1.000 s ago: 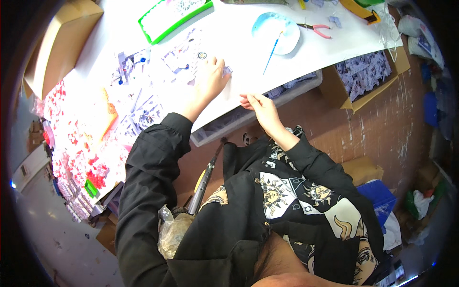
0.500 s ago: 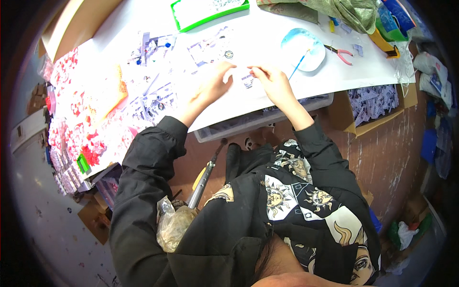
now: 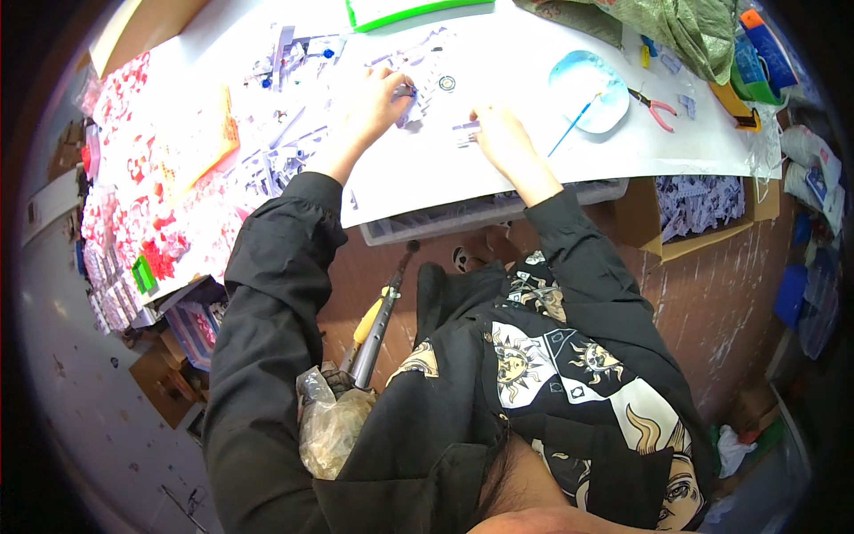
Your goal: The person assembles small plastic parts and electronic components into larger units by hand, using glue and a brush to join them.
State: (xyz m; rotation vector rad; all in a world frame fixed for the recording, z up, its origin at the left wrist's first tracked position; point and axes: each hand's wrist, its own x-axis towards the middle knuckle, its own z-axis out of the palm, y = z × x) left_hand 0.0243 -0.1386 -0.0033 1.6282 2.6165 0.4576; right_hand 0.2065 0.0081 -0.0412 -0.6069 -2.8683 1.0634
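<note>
My left hand [image 3: 378,105] reaches over a scatter of small grey plastic parts [image 3: 433,55] on the white tabletop. Its fingers are bent together at a small dark-blue and grey piece [image 3: 407,96]; whether they grip it is too blurred to tell. To the right, my right hand [image 3: 507,141] rests low over the table with curled fingers. Small grey pieces [image 3: 463,133] lie at its fingertips, and glare hides what it pinches. A small dark ring [image 3: 447,83] lies between the two hands.
A pale blue dish [image 3: 609,113] with a thin blue stick [image 3: 569,129] and pink-handled pliers [image 3: 658,114] are on the right. Red and white pieces [image 3: 133,209] cover the left. A green-rimmed tray [image 3: 418,15] stands behind; a cardboard box of parts [image 3: 698,209] sits below the table edge.
My left hand has moved away from my right, leftward and farther over the table to the small parts. My right hand has shifted slightly. The whole view has tilted a little.
</note>
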